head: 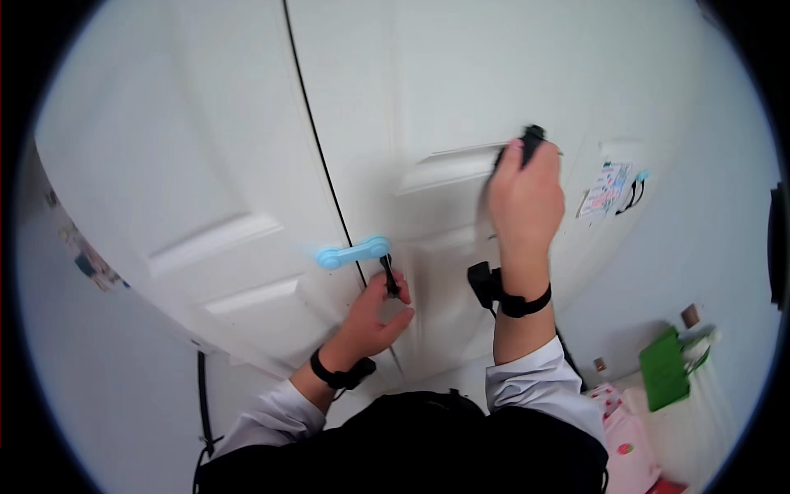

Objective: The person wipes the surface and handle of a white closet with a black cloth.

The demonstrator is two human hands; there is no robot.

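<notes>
White panelled double doors [469, 74] rise before me, with a dark gap running between the two leaves. A light-blue child safety lock [353, 252] spans this gap. Just below its right end is a black door handle [390, 278]. The fingers of my left hand [374, 318] curl around that handle, while the thumb stays apart from it. Up and to the right, my right hand [526, 191] grips a dark black object [532, 141] close to the right leaf's moulding. Most of this object is hidden by my fingers, so its kind is unclear.
A paper with coloured drawings [606, 190] is on the white surface at right, beside another black handle [632, 196] with a blue piece. Lower right are a green bag [665, 369] and pink fabric [629, 447]. A black strip [204, 395] runs down at left.
</notes>
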